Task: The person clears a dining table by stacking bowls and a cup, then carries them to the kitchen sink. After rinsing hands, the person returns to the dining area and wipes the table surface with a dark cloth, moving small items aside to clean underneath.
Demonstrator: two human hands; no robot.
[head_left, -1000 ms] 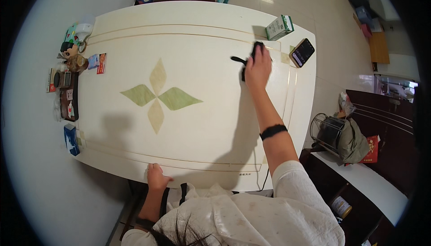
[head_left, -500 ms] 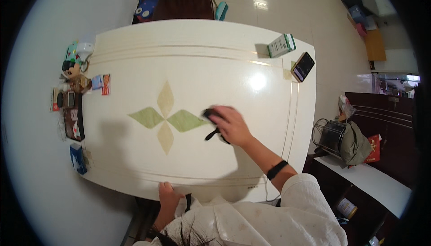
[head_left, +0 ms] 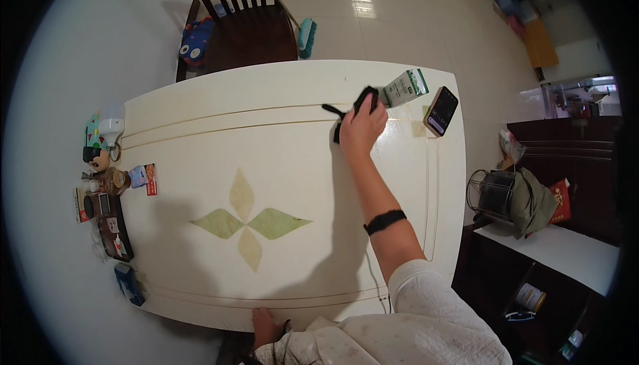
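Observation:
My right hand [head_left: 366, 125] is closed around a small black object [head_left: 368, 96] with a dangling strap; the fingers hide much of it and its exact kind does not show. It is over the far right part of the white table [head_left: 186, 109], close to a green-and-white box [head_left: 406, 87]. To the right of that box lies a phone [head_left: 441, 111] with a lit screen. At the near edge of the table, my left hand [head_left: 265, 325] rests its fingers on the rim, holding nothing I can see.
Along the left side stand a figurine [head_left: 97, 142], a jar [head_left: 118, 180], a dark tray [head_left: 118, 232] of small items and a blue box [head_left: 128, 284]. Beyond the far edge are a dark wooden chair [head_left: 249, 35] and a teal brush [head_left: 306, 37]. A dark cabinet [head_left: 566, 142] stands at right.
My right hand has carried the black object from beside the table's centre pattern to the far side, near the box. The view has shifted; my left hand stays at the near edge.

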